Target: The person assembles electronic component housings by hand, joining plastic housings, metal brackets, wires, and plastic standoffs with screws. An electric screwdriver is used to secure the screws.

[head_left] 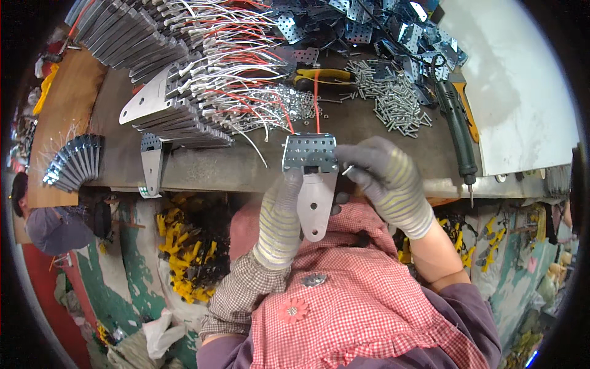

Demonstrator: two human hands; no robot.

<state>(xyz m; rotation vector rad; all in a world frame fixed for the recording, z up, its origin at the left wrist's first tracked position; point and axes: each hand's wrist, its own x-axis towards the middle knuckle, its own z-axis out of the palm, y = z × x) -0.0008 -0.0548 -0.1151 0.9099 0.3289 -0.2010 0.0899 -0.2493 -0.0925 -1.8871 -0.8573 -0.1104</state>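
My left hand [279,215], in a striped work glove, is closed on a flat grey metal bracket [314,215] with a few holes. A dark perforated metal plate [310,150] sits on the bracket's upper end, and a red wire runs up from behind it. At the plate's right edge is my right hand [390,181], gloved as well, its thumb and index finger pinching a small screw [348,170]. The fingers of my left hand behind the bracket are partly hidden.
On the workbench [246,169] lie stacked brackets [178,117] with white and red wires, loose nuts [301,101], pliers [326,75], screws [396,101] and perforated plates [362,24]. An electric screwdriver [456,129] lies right; fanned parts [77,163] stand left. Another person [58,227] is far left.
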